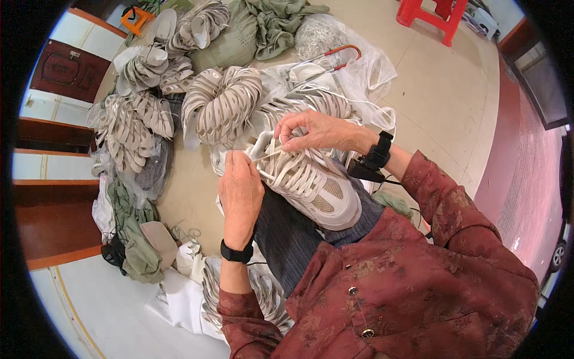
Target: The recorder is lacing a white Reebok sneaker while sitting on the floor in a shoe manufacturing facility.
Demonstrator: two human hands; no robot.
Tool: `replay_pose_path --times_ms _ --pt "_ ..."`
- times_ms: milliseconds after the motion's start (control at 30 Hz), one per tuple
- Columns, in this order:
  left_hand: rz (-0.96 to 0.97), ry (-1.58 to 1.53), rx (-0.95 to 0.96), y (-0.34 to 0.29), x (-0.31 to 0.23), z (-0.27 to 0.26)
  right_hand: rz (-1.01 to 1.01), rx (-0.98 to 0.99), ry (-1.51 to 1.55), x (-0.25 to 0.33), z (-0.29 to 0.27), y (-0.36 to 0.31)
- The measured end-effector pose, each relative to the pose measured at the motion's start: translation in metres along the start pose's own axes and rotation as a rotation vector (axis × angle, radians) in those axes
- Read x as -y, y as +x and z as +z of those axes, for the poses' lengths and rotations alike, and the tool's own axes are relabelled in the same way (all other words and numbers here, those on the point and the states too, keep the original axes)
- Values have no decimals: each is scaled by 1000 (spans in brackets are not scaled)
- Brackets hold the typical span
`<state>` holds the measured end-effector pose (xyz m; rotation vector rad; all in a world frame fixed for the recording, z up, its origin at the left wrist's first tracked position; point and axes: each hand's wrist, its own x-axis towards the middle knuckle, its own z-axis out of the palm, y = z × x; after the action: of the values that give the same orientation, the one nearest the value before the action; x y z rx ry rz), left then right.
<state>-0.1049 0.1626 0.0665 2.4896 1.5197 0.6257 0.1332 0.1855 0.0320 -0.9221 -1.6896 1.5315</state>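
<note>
A beige and white sneaker (329, 203) rests on my thighs, its toe toward my body and its collar away from me. Pale flat laces criss-cross its front. My left hand (240, 191) is closed in a pinch beside the collar, gripping a shoelace (270, 157) that runs across toward my other hand. Above the tongue, my right hand (320, 131) pinches the lace between thumb and forefinger. The fingertips of my left hand are partly hidden behind its back. Both wrists wear black straps.
Bundles of shoe uppers (222, 105) lie on the tiled floor ahead and to the left. Farther off are green sacks (230, 39) and a clear plastic bag (371, 66) with white cord. A red stool (431, 21) stands at the far right, an orange one (137, 21) far left.
</note>
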Motion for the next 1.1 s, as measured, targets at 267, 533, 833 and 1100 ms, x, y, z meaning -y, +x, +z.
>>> replay_pose_path --times_ms 267,533,833,1100 --pt "-99 -319 -29 -13 0 -7 23 -60 194 -8 -4 -10" --pt "-149 -322 40 -16 -29 -8 57 -135 278 -21 1 -31" --pt "-169 -490 96 -15 -2 7 48 -159 411 -22 5 -36" --pt "-377 -846 227 -12 12 4 56 -164 432 -23 7 -39"
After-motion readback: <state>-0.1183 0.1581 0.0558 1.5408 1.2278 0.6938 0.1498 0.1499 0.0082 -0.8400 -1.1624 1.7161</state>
